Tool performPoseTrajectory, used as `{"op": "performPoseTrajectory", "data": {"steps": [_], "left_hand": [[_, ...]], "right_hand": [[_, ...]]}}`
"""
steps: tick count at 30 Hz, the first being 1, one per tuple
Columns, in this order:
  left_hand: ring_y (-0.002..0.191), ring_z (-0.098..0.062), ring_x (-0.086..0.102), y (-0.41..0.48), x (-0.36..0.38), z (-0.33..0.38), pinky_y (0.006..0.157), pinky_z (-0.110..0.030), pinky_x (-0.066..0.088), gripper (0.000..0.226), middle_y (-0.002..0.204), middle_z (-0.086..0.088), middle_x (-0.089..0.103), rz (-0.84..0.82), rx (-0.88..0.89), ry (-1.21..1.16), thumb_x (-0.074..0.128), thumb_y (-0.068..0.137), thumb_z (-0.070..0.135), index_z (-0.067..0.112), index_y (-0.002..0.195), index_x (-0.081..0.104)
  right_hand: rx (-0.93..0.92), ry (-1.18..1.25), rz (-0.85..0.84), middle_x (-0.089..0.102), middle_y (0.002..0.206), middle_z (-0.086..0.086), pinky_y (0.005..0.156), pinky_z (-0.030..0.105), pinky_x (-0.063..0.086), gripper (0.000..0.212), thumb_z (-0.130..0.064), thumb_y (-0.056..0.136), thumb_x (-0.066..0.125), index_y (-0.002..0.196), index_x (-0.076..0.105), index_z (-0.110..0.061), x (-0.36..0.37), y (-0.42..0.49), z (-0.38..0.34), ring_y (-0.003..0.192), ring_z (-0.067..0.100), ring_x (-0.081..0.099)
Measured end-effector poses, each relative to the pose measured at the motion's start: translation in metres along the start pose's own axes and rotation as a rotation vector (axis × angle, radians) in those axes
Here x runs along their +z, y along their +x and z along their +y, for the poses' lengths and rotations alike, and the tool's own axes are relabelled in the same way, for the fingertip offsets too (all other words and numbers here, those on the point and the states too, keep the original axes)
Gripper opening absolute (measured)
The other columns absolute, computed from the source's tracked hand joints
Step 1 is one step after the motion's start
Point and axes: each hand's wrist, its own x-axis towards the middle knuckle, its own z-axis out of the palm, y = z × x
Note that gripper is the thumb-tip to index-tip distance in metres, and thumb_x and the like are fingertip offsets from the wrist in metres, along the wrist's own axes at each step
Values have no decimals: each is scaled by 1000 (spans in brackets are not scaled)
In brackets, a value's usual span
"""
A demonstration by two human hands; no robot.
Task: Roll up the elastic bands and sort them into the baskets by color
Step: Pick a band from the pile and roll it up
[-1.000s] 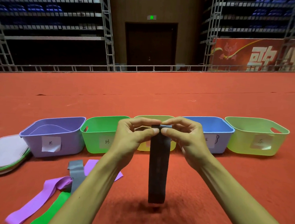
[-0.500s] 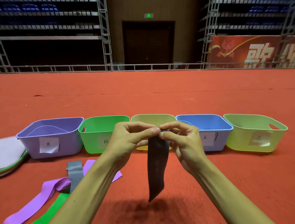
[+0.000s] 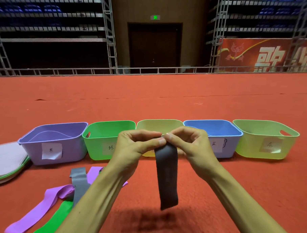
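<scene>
Bands are in two places. One dark band (image 3: pixel 166 178) hangs in the air in front of the person, above the red floor (image 3: pixel 234 190); its lower end is free and a little twisted, and a shadow (image 3: pixel 150 222) lies under it. The left hand (image 3: pixel 135 147) and the right hand (image 3: pixel 188 144) both pinch its upper end between thumb and curled fingers, and the fingertips of the two hands meet there. The end itself is hidden between them, so I cannot tell how much of it is rolled. Three other bands lie flat on the floor at the lower left, partly behind the left forearm: a purple band (image 3: pixel 32 211), a grey band (image 3: pixel 79 183) that crosses over it, and a green band (image 3: pixel 56 219) just beside them. Behind the hands five baskets stand in one row, side by side: from left to right the purple basket (image 3: pixel 72 148), green basket (image 3: pixel 98 147), yellow basket (image 3: pixel 159 124), blue basket (image 3: pixel 225 146) and lime basket (image 3: pixel 250 147). Paper labels (image 3: pixel 52 150) show on four fronts; the front of the yellow basket is behind the hands. A thin curved edge shows inside the purple basket, but I cannot tell what it is. Just beside this basket, on its left, lies a stack of flat pads (image 3: pixel 4 161).
</scene>
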Motion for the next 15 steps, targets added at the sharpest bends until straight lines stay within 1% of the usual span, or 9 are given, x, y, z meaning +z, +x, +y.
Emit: {"op": "performPoseTrajectory", "data": {"steps": [2,3,6,7,8,10,11,13,15], "left_hand": [[81,-21,74,0,0,2,76,-24,58,27,87,-18,78,-9,-46,-46,85,52,6,5,78,81],[81,-20,75,0,-1,3,75,-23,58,25,86,-17,78,-22,-77,-74,82,54,2,5,79,80],[93,-19,75,-1,-4,5,81,-24,58,36,97,-16,78,-85,-149,-96,86,60,-4,6,94,79],[97,-20,75,-1,-5,6,83,-25,58,38,102,-15,77,-108,-156,-88,88,62,0,7,99,79],[98,-20,74,-2,-5,7,83,-26,59,38,105,-15,77,-123,-159,-71,89,63,9,8,99,80],[96,-20,75,-3,-5,8,81,-28,59,35,105,-15,78,-130,-155,-13,92,64,24,8,93,80],[93,-19,75,-3,-5,9,79,-28,59,33,102,-16,78,-122,-150,10,89,67,26,5,91,80],[85,-16,75,-3,-5,10,73,-24,58,31,94,-14,78,-93,-136,26,80,70,23,0,91,78],[88,-18,75,-2,-6,10,74,-24,58,34,94,-15,78,-67,-115,21,80,66,17,-2,94,78]], "right_hand": [[-40,12,2,76,86,18,71,26,56,19,-14,84,76,88,74,5,0,-1,-2,80,18,69],[-55,15,3,76,84,16,70,25,56,17,-11,84,76,88,74,5,0,-1,-3,78,17,70],[-98,27,8,76,78,7,66,21,54,9,-7,83,75,85,74,2,2,-2,-3,73,12,69],[-105,33,11,76,78,7,66,22,55,9,-9,83,75,85,75,0,2,-2,-3,73,13,69],[-111,38,13,76,79,7,67,25,56,9,-9,82,75,85,75,-1,2,-2,-2,74,14,70],[-122,38,12,77,82,12,71,31,59,5,-5,84,75,87,75,-1,1,-2,-1,78,21,71],[-129,40,10,77,84,15,71,33,59,4,-3,84,75,88,75,-1,1,-3,-1,79,23,72],[-136,62,1,77,83,14,71,33,59,8,-3,82,76,89,75,0,0,-4,0,79,24,73],[-141,77,-7,78,82,10,72,30,58,13,-4,80,76,92,75,1,1,-6,0,79,21,74]]}}
